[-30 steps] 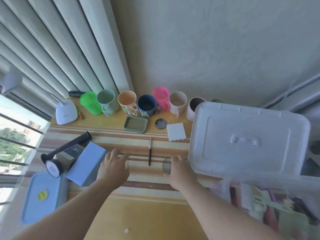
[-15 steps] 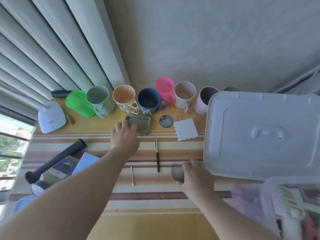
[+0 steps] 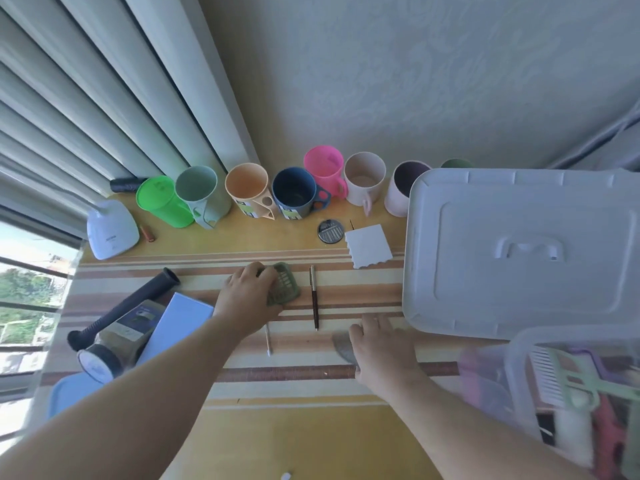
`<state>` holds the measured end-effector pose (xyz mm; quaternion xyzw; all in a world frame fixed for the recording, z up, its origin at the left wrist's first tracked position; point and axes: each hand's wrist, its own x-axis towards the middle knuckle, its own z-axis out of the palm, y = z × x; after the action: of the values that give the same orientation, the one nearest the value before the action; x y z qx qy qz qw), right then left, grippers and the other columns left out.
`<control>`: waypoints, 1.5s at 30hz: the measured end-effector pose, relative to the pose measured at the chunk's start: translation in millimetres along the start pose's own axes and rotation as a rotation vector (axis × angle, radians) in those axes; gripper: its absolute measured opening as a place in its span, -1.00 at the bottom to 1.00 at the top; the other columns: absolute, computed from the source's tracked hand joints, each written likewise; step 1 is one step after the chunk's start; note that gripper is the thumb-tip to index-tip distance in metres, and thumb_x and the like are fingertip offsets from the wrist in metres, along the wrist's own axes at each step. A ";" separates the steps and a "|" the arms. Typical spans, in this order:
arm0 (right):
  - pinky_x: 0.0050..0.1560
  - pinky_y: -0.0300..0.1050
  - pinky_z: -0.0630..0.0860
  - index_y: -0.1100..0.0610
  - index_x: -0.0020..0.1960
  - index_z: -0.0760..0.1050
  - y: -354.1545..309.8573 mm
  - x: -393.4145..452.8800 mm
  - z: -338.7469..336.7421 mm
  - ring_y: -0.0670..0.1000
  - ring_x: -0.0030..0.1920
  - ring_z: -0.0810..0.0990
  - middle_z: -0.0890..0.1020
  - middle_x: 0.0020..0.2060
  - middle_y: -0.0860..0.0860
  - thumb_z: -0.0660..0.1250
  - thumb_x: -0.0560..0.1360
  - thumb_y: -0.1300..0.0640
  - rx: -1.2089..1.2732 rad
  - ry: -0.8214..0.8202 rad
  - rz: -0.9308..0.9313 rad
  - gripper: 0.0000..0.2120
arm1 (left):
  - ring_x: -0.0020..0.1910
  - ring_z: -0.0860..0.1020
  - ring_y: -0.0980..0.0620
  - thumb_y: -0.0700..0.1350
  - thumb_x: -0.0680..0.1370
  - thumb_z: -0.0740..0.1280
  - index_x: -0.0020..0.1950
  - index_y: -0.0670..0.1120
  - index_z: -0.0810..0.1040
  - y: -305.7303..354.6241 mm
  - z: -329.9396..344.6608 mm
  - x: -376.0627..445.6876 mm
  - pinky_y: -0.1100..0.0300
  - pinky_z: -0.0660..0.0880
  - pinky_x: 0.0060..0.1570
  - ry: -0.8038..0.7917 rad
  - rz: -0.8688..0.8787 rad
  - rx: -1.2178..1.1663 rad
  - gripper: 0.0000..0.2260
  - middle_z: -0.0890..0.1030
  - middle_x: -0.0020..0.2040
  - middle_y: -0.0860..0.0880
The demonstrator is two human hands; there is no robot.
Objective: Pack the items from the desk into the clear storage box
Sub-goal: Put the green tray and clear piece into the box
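On the striped desk (image 3: 346,368), mid-row: left hand (image 3: 247,299) is gripping the small green tray (image 3: 285,289), fingers curling over its left edge. Tray's long axis is running away from the person. Right hand (image 3: 379,344) is resting flat, fingers straight. Clear storage box (image 3: 519,368) is sitting far right, nearer the right hand.

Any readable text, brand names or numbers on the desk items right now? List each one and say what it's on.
None can be read for certain.
White device by the window: small dark brand mark, too blurred.
Orange mug and blue mug: green labels, print too small.
Round black disc: light lines only, no legible words.
Dark carton by the light blue box: printing blurred.
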<state>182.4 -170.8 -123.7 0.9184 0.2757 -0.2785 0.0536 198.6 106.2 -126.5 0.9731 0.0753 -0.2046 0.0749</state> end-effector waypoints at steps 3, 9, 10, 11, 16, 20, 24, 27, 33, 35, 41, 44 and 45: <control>-0.20 -0.01 0.29 0.16 0.24 0.44 -1.9 -8.1 7.8 0.12 0.04 0.48 0.49 0.07 0.08 0.50 0.43 0.09 -0.024 0.015 -0.075 -0.55 | 0.22 0.48 -0.15 0.17 0.39 0.50 0.28 0.02 0.42 7.5 -3.2 -12.9 -0.08 0.45 0.23 0.107 -0.014 -0.086 -0.45 0.49 0.28 -0.04; -0.16 -0.06 0.37 0.13 0.34 0.32 -0.1 -19.0 16.8 0.11 -0.02 0.48 0.44 0.16 0.10 0.50 0.45 0.12 0.092 -0.044 -0.045 -0.45 | 0.11 0.51 -0.13 0.17 0.37 0.50 0.20 0.02 0.41 23.2 2.3 -52.7 -0.07 0.50 0.10 0.211 0.027 -0.161 -0.48 0.51 0.22 -0.01; -0.20 -0.05 0.42 0.13 0.35 0.31 -0.5 -20.9 17.6 0.10 -0.06 0.48 0.42 0.20 0.09 0.49 0.48 0.16 0.172 -0.064 -0.015 -0.46 | 0.11 0.51 -0.13 0.17 0.37 0.50 0.20 0.02 0.41 26.0 4.4 -60.2 -0.06 0.49 0.10 0.213 0.029 -0.168 -0.49 0.50 0.23 0.00; -0.21 -0.04 0.48 0.12 0.35 0.32 -0.9 -22.4 18.8 0.09 -0.08 0.48 0.43 0.23 0.08 0.46 0.51 0.19 0.264 -0.080 0.016 -0.51 | 0.11 0.50 -0.13 0.16 0.37 0.51 0.19 0.01 0.41 28.7 6.4 -68.0 -0.06 0.49 0.11 0.210 0.027 -0.179 -0.49 0.50 0.24 0.00; 0.16 -0.01 0.56 0.03 0.57 0.26 6.2 -31.6 16.2 0.12 0.27 0.56 0.50 0.40 0.04 0.29 0.65 0.13 0.671 -0.106 0.109 -0.48 | 0.13 0.51 -0.12 0.14 0.35 0.51 0.20 0.04 0.41 42.6 17.0 -107.3 -0.06 0.49 0.11 0.187 0.020 -0.211 -0.48 0.51 0.22 0.02; -0.07 0.03 0.59 0.02 0.42 0.39 17.2 -52.2 -22.1 0.08 0.01 0.60 0.57 0.13 -0.01 0.21 0.65 0.13 0.820 -0.026 0.126 -0.65 | 0.26 0.49 -0.14 0.10 0.33 0.52 0.42 0.08 0.34 60.9 10.6 -131.2 -0.08 0.47 0.23 0.186 -0.019 -0.262 -0.30 0.50 0.31 0.02; -0.01 -0.21 0.56 -0.02 0.47 0.46 55.1 -111.5 -96.5 -0.10 0.01 0.63 0.59 0.19 -0.15 0.21 0.68 0.09 1.001 0.135 0.012 -0.64 | 0.32 0.42 -0.19 0.10 0.30 0.55 0.59 0.06 0.20 98.9 -24.0 -148.4 -0.20 0.39 0.33 0.301 -0.038 -0.293 -0.07 0.49 0.35 -0.05; 0.06 -0.27 0.52 -0.09 0.26 0.63 119.5 -175.5 -140.8 -0.14 -0.02 0.65 0.70 -0.03 -0.19 0.28 0.67 0.12 1.032 0.279 -0.093 -0.75 | 0.30 0.40 -0.20 0.14 0.28 0.52 0.55 0.02 0.30 148.9 -56.5 -158.3 -0.22 0.37 0.33 0.385 0.061 -0.256 -0.13 0.48 0.36 -0.05; 0.18 -0.19 0.46 -0.17 0.18 0.68 279.4 -253.6 -64.7 -0.18 0.07 0.63 0.65 -0.02 -0.30 0.37 0.59 0.03 0.666 0.148 0.263 -0.78 | 0.25 0.41 -0.19 0.15 0.25 0.51 0.47 0.04 0.39 274.7 -77.4 -173.3 -0.19 0.42 0.26 0.488 0.294 -0.300 -0.20 0.46 0.31 -0.03; 0.08 -0.19 0.46 -0.17 0.15 0.66 304.7 -273.1 -20.0 -0.13 -0.01 0.62 0.65 -0.07 -0.22 0.41 0.57 0.00 0.573 -0.027 0.292 -0.82 | 0.21 0.42 -0.17 0.19 0.27 0.46 0.46 0.00 0.40 316.7 -70.3 -180.8 -0.13 0.40 0.26 0.482 0.363 -0.295 -0.22 0.46 0.27 -0.06; 0.14 -0.07 0.57 -0.13 0.16 0.65 326.9 -296.0 57.4 0.03 0.14 0.66 0.71 0.09 -0.09 0.44 0.55 -0.02 0.336 -0.179 0.261 -0.81 | 0.19 0.43 -0.14 0.11 0.22 0.45 0.47 0.04 0.37 413.1 -13.5 -201.1 -0.05 0.45 0.22 0.267 0.581 -0.121 -0.19 0.46 0.25 -0.04; 0.13 -0.07 0.56 -0.16 0.21 0.63 331.7 -300.6 59.4 0.04 0.17 0.63 0.69 0.14 -0.11 0.41 0.56 -0.08 0.276 -0.111 0.213 -0.77 | 0.20 0.44 -0.16 0.22 0.26 0.39 0.50 0.04 0.33 440.7 8.8 -202.0 -0.11 0.47 0.25 0.195 0.589 -0.096 -0.18 0.47 0.25 -0.05; 0.13 -0.07 0.54 -0.15 0.22 0.62 333.7 -301.9 58.5 0.04 0.19 0.61 0.68 0.15 -0.11 0.40 0.57 -0.09 0.261 -0.092 0.188 -0.76 | 0.19 0.44 -0.16 0.30 0.30 0.34 0.51 0.03 0.33 447.1 14.2 -201.9 -0.14 0.48 0.25 0.181 0.588 -0.090 -0.18 0.47 0.25 -0.06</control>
<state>124.0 -610.4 -27.8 0.9256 0.1474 -0.3476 -0.0275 89.7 -356.8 -5.2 0.9632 -0.1938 -0.0831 0.1667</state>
